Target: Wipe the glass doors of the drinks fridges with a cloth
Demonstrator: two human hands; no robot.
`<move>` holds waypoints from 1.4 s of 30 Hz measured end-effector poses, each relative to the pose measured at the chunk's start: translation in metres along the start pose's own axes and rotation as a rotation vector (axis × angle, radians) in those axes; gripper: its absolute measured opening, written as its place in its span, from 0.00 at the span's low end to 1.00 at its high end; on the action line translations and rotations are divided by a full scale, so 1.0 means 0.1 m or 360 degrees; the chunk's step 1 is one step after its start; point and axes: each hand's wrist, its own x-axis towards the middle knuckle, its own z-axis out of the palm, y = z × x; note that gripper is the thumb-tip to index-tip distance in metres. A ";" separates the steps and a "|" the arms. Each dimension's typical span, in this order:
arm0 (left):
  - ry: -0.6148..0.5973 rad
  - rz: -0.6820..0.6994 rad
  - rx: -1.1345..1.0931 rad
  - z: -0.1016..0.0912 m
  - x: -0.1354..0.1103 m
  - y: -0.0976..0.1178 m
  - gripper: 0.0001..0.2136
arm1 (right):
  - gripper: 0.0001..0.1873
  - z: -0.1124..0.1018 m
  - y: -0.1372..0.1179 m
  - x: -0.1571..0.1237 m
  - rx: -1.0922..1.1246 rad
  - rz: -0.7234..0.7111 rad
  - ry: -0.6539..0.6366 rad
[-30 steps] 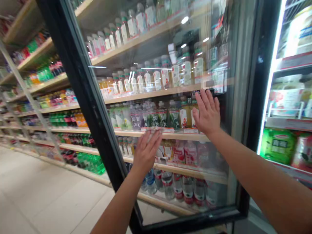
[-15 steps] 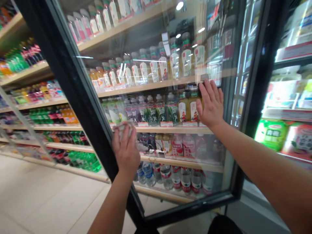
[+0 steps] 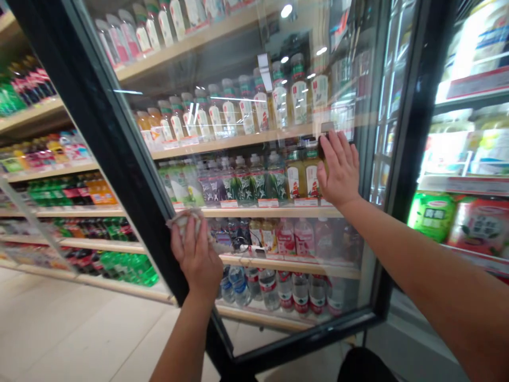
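My left hand (image 3: 196, 254) presses a crumpled, pale cloth (image 3: 186, 218) against the glass door (image 3: 238, 183), close to the black door frame (image 3: 131, 175) on the left. Its fingers lie over the cloth and hide part of it. On the right side of the pane, my right hand (image 3: 340, 170) rests flat with its fingers stretched out and holds nothing. Several drink bottles (image 3: 260, 185) on wooden shelves show through the glass, with reflections of ceiling lights over them.
The door stands open at an angle. To the right is a lit cooler with a green drink pack (image 3: 432, 215). Shelves of soda bottles (image 3: 129, 265) run along the left above a tiled floor (image 3: 79, 323). A dark knee (image 3: 363, 366) shows at the bottom.
My left hand has slid the cloth slightly left and down, onto the edge by the door frame. My right hand keeps its place on the glass. The whole view has shifted a little.
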 end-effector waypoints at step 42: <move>-0.0209 0.0235 -0.0327 0.82 0.65 1.28 0.23 | 0.33 0.01 0.02 0.03 0.0007 0.0002 -0.0086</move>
